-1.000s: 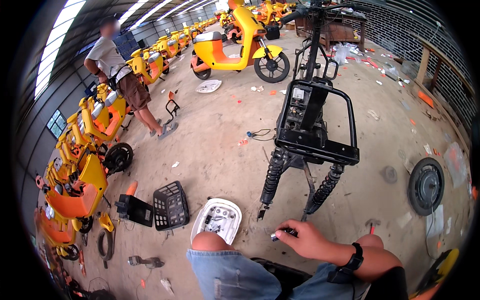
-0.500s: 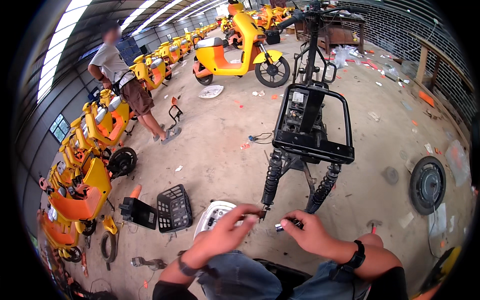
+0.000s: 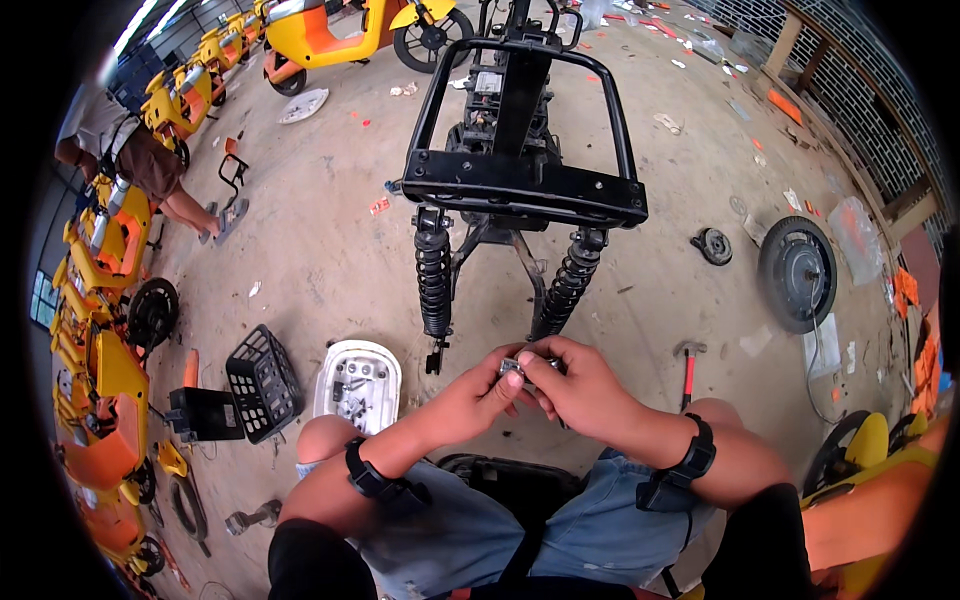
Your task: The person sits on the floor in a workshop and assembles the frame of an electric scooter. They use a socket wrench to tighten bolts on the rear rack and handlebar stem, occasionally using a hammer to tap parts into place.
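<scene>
Both hands meet just below the scooter frame (image 3: 520, 190): left hand (image 3: 478, 392) and right hand (image 3: 580, 385) fingers pinch a small metal part (image 3: 516, 368) between them.

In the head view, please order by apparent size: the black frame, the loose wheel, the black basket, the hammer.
1. black frame
2. loose wheel
3. black basket
4. hammer
Fisheye bending makes true sizes unsure.
</scene>
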Tool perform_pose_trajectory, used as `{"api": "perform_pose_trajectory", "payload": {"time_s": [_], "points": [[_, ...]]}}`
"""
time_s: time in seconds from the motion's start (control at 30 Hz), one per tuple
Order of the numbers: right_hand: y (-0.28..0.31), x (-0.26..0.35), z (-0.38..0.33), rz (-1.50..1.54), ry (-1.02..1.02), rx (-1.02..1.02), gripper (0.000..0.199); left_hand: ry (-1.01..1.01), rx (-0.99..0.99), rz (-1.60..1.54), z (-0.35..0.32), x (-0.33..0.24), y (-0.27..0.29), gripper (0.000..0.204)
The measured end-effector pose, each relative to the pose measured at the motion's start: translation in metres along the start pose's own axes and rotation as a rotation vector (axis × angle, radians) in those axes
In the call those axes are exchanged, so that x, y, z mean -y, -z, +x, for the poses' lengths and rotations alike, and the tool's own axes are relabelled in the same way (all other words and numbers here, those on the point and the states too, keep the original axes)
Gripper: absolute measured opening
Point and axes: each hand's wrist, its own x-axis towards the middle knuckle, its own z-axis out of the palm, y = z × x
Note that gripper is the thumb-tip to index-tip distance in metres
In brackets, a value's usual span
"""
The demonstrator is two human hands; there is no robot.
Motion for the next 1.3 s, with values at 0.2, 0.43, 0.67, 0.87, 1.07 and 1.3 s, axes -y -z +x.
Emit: {"api": "perform_pose_trajectory", "payload": {"time_s": [0.2,0.43,0.67,0.87,1.07,1.3], "points": [[-0.004,-0.010,0.027,0.020,-0.038,0.066,0.032,0.001,-0.238,-0.348,0.005,0.006,-0.001,0.048],[-0.001,-0.026,0.043,0.113,-0.022,-0.128,0.039,0.234,-0.606,-0.565,0.001,-0.011,0.036,0.012],[0.013,0.004,0.039,0.124,-0.156,-0.013,0.035,0.306,-0.478,-0.474,-0.003,-0.016,0.029,0.008],[0.012,0.008,0.038,0.284,-0.228,0.002,0.039,0.337,-0.479,-0.456,-0.002,-0.009,0.029,0.009],[0.021,0.017,0.032,0.283,-0.159,0.029,0.041,0.326,-0.466,-0.411,-0.002,-0.018,0.025,0.010],[0.066,0.041,0.014,0.041,0.141,-0.187,0.048,0.316,-0.472,-0.385,-0.010,-0.012,0.030,0.009]]}}
